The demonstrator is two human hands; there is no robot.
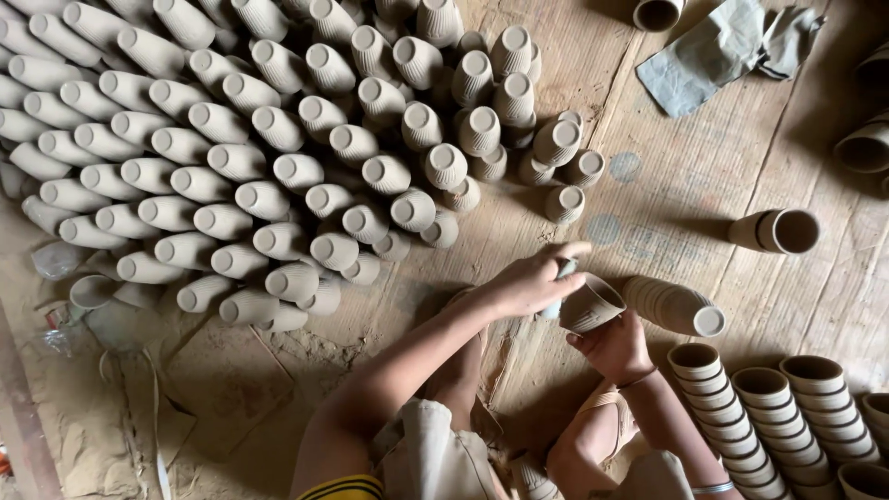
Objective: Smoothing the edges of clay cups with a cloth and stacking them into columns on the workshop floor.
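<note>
My right hand [616, 347] grips an unfired clay cup [593, 304] from below, tilted with its mouth up and to the right. My left hand [532, 278] rests against the cup's left side and pinches a small grey-blue piece [558, 278], partly hidden by the fingers. Just right of the cup, a stack of nested clay cups [671, 306] lies on its side on the wooden floor.
A large mass of upturned clay cups [259, 148] fills the upper left. Upright stacks of nested cups [769, 417] stand at the lower right. A lone stack lying on its side [778, 230] and a grey cloth [722, 46] are at the right and top right.
</note>
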